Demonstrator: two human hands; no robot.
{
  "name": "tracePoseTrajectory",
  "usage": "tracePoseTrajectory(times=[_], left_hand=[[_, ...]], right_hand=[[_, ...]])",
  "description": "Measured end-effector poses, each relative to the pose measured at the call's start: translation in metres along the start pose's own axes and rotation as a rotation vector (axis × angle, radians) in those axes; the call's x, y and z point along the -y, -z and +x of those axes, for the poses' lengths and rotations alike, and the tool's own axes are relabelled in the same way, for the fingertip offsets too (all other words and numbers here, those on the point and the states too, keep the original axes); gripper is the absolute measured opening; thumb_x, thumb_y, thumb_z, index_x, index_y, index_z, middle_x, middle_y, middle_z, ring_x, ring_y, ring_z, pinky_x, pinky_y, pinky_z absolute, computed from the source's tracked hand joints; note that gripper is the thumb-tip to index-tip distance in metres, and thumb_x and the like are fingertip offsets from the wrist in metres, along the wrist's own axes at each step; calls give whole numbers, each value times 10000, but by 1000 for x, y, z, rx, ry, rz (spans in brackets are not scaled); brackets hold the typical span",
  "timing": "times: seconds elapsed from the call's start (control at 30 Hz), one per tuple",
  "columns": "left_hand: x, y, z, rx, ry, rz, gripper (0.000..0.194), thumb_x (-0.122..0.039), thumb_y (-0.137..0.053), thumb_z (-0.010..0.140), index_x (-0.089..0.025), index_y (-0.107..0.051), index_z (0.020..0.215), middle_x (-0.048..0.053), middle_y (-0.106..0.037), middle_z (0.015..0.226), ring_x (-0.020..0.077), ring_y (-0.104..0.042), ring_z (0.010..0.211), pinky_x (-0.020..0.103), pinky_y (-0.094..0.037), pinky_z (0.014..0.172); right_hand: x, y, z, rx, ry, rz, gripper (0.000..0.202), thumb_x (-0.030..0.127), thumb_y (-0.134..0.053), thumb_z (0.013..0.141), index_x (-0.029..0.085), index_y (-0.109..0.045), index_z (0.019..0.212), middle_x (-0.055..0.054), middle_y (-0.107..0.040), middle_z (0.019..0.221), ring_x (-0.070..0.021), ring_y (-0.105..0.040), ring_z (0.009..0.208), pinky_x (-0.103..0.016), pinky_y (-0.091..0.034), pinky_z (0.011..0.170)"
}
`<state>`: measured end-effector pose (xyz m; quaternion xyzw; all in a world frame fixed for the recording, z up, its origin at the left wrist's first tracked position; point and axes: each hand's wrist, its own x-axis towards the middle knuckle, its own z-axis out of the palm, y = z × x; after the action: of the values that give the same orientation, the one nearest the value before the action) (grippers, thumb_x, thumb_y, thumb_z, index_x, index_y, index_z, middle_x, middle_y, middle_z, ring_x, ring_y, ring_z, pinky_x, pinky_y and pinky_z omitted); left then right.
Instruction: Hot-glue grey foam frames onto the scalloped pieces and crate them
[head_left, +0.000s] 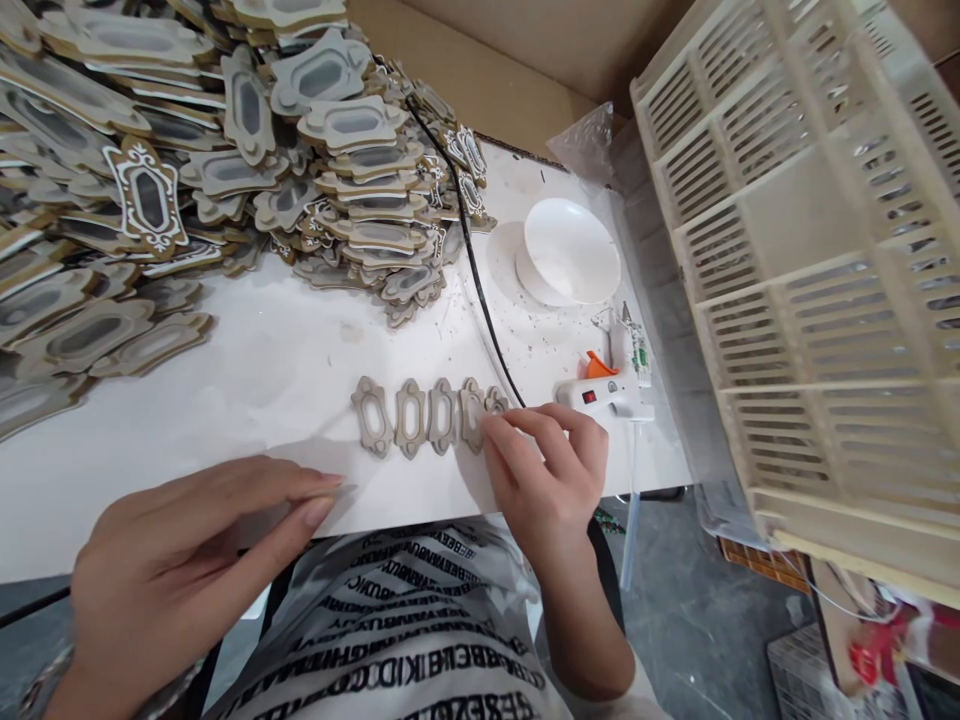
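Observation:
Several small grey-brown ornate frames stand side by side in a row on the white table, among them one at the left end (372, 417) and one near the middle (441, 416). My right hand (551, 470) has its fingers bent together at the right end of the row, touching or just over the last pieces; its fingertips hide part of them. Left of the row, near the table's front edge, my left hand (195, 550) pinches thumb and forefinger together on a small thin thing that I cannot make out.
Large piles of similar frames (352, 180) cover the table's back left. A black cable (472, 255) crosses beside a white bowl (568, 252). A white glue gun (604, 395) lies at the right edge, near a big cream plastic crate (802, 220).

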<state>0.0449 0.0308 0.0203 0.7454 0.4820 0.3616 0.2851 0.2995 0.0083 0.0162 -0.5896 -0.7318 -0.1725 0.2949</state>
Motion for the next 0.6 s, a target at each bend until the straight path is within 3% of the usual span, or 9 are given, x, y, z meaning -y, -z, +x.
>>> tracePoseTrajectory(times=[0.23, 0.6], left_hand=[[-5, 1, 4, 4, -17, 14, 126, -293, -651, 899, -345, -757, 854, -81, -759, 782, 92, -699, 593, 149, -617, 634], [-3, 1, 2, 4, -19, 25, 127, -302, -647, 896, -342, -759, 849, -74, -757, 776, 111, -698, 579, 176, -626, 618]], right_hand=[[0, 0, 2, 13, 23, -28, 129, 82, -676, 912, 206, -702, 891, -11, -751, 784, -209, -603, 826, -374, -402, 750], [-11, 10, 5, 250, 48, 94, 71, 167, -674, 941, 214, -727, 940, -17, -759, 873, -216, -590, 884, -359, -424, 805]])
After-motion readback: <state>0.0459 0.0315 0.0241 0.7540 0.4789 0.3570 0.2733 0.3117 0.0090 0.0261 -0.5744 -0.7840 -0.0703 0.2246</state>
